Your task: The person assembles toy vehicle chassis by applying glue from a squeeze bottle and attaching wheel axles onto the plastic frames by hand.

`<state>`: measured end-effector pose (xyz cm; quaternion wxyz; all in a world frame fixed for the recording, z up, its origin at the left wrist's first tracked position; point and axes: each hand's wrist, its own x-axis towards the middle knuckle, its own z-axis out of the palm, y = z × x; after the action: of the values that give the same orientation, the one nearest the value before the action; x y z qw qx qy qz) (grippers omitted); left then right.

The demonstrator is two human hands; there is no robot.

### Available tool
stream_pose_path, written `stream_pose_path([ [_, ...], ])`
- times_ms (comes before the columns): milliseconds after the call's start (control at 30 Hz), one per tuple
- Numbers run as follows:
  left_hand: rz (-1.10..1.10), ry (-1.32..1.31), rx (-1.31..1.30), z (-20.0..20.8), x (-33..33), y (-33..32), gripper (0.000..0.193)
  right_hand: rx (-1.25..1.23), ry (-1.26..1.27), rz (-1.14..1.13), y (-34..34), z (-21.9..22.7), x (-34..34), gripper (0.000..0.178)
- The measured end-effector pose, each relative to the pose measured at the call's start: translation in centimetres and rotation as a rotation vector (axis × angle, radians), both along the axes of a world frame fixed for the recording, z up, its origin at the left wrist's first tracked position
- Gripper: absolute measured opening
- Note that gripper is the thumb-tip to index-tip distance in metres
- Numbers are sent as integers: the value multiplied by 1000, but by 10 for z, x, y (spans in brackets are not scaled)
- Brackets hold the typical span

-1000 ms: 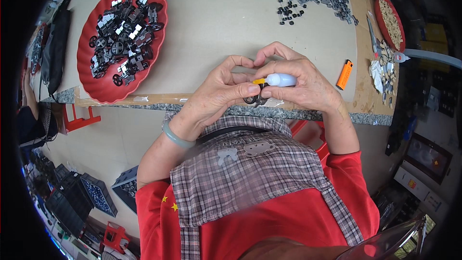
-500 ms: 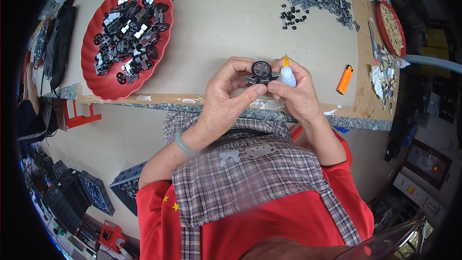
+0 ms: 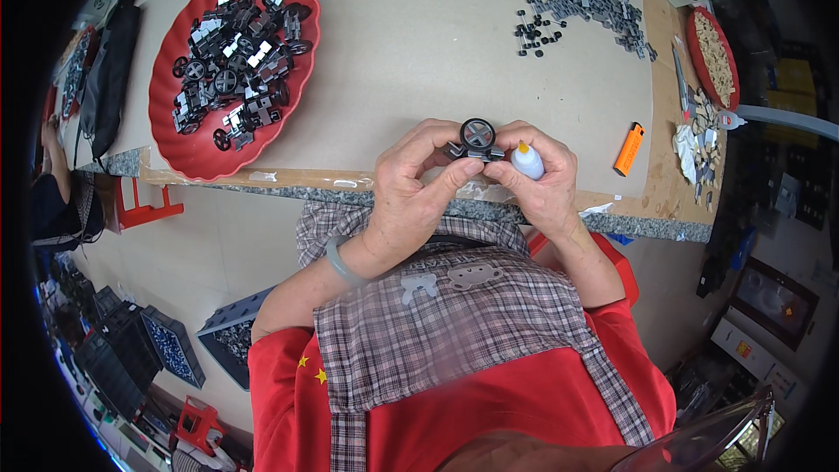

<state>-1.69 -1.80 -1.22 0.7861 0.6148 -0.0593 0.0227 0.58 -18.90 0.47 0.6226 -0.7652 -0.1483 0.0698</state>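
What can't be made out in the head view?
Head view:
Lower part of wheeled assembly: hidden by left hand and right hand.
Base of squeeze bottle: hidden by its body and right hand.
Middle of red scalloped tray: covered by wheeled parts.
Detail of grey pieces: too small.
Co-worker: cut off by fisheye rim.

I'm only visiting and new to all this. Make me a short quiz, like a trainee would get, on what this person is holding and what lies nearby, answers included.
1. True or false: the orange lighter lies to the right of the right hand.
2. Fill in: the left hand holds a small dark part with a spoked ____.
3. Where is the pale bottle? (a) in the left hand; (b) in the right hand; (c) on the floor.

Key: 1 true; 2 wheel; 3 b.
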Motion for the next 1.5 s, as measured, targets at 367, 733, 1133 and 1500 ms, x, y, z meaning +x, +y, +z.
stream_pose_path([
  [367,-26,168,-79,-1,-1,1,21,-37,-7,-94,7,-5,-7,20],
  [733,111,-141,277,6,3,3,23,641,448,-92,11,-12,-4,20],
  [1133,33,179,-155,0,12,8,21,461,461,-20,10,1,11,29],
  [1500,419,-196,604,36,26,101,27,89,317,-264,-12,-1,19,20],
])
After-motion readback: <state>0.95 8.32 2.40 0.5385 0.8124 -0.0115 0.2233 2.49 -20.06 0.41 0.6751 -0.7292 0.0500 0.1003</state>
